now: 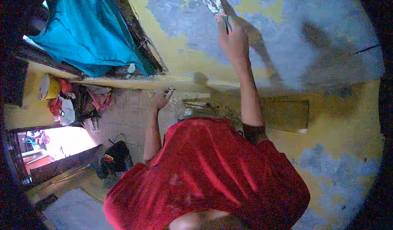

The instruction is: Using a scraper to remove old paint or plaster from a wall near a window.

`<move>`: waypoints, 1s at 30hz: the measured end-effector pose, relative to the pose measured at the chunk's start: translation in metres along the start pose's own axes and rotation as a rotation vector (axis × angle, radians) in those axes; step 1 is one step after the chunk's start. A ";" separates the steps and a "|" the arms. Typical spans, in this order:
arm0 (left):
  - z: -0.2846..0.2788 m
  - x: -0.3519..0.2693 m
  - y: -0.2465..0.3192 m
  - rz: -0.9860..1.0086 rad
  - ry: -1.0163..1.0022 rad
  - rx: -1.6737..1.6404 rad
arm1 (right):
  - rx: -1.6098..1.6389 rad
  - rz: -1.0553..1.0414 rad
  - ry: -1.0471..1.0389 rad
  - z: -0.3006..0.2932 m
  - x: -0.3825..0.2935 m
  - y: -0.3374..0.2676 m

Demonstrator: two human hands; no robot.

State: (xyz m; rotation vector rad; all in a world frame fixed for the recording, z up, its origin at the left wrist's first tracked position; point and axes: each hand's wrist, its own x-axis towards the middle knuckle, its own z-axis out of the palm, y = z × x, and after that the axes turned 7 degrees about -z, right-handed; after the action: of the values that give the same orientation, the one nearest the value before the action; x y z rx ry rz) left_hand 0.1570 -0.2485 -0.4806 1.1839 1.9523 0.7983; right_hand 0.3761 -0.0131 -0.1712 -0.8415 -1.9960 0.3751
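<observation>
My right hand (234,41) grips the handle of a putty knife (212,1), its wide metal blade smeared with pale and dark patches. The blade lies at or close to the wall (190,21), where yellow paint shows beside bluish-grey bare areas; whether it touches is unclear. A shadow of hand and tool falls on the wall to the right. My left hand (162,98) is lower, near a ledge at the wall's foot. A small pale item shows at its fingertips, too blurred to name or to tell if it is held.
A teal cloth (83,36) hangs over a dark-framed opening at upper left. A yellow bucket (49,87), bags and cloths lie at far left. A black backpack (115,159) stands on the floor, near a bright doorway (67,144). A board (285,116) leans at the wall on the right.
</observation>
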 end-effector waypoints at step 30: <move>-0.013 -0.007 0.015 0.010 0.010 0.110 | 0.011 0.101 -0.055 -0.001 -0.008 -0.007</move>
State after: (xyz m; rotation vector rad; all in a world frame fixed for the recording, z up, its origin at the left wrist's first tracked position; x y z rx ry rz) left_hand 0.1555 -0.2507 -0.4600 1.2567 2.0224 0.7105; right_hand 0.3767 -0.0236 -0.1713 -0.9365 -2.0055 0.4709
